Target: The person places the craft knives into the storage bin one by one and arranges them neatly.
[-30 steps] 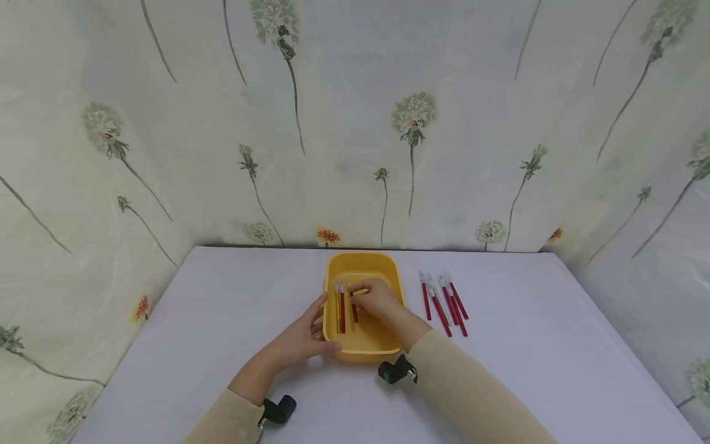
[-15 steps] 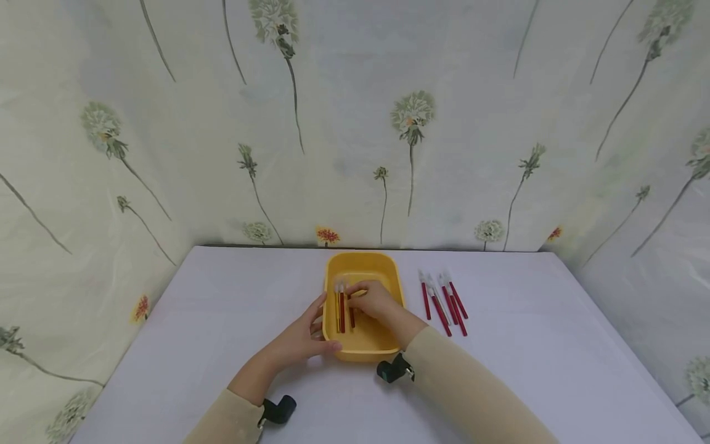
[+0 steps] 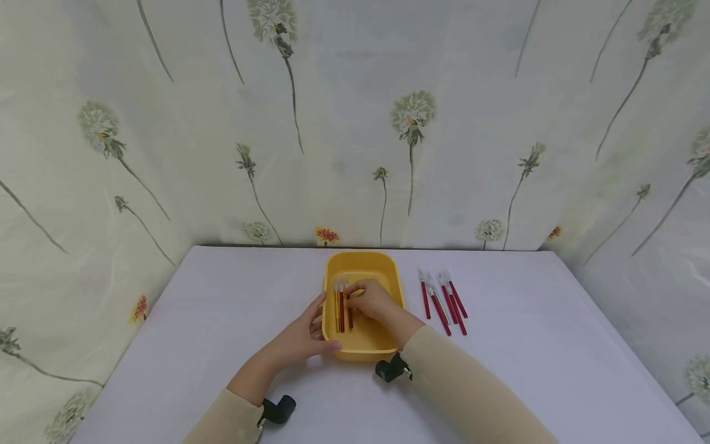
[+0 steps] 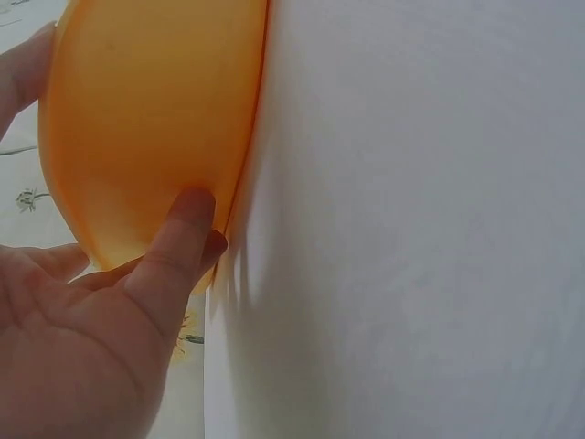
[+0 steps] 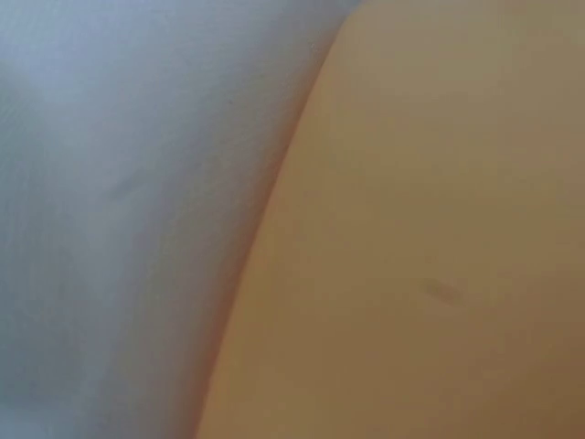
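A yellow tray stands lengthwise on the table. My left hand holds its near left corner, thumb at the near rim and fingers along the left side. The left wrist view shows the fingers against the outer wall. Inside the tray, a red-handled paintbrush and a yellow-handled paintbrush lie side by side at the left, pale tips facing away. Reaching in over the right rim, my right hand pinches another dark red paintbrush beside them; its upper part is hidden by the fingers.
Right of the tray, several red-handled paintbrushes with pale tips lie loosely grouped on the white table. A flower-printed cloth hangs behind the table and at both sides. The right wrist view holds only the blurred tray wall and white surface.
My right hand has shifted slightly left with the pinched paintbrush, bringing it closer to the two in the tray. The left hand and the tray stay put.
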